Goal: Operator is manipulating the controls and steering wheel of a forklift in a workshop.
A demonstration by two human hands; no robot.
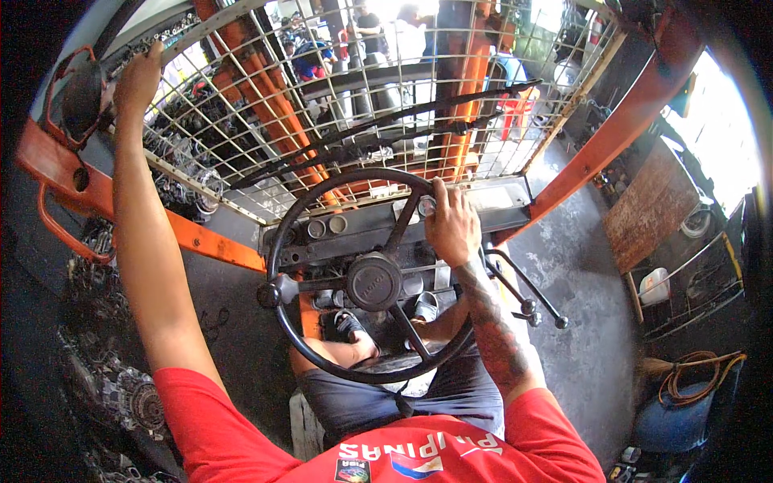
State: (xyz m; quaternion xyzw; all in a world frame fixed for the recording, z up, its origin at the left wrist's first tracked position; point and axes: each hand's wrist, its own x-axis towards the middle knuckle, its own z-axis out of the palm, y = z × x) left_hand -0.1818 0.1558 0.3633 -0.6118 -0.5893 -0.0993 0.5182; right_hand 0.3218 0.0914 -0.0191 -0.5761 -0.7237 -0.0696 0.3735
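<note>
I sit in an orange forklift-like vehicle with a black three-spoke steering wheel (pixel 375 281) ahead of me. My right hand (pixel 452 227) is closed over the upper right of its rim. My left arm stretches far up and to the left, where my left hand (pixel 138 87) is closed at the corner of the metal frame bar (pixel 189 36) edging the wire mesh guard (pixel 378 105); its fingertips are partly hidden. A round knob (pixel 279 291) sits on the wheel's left rim. Two levers with ball ends (pixel 538 296) stand right of the wheel.
An orange post (pixel 596 153) slopes along the right side, and an orange bar (pixel 193 237) crosses at left. Metal parts (pixel 133 394) are heaped on the left floor. A blue drum (pixel 672 419) with a coiled hose stands at lower right. People are beyond the mesh.
</note>
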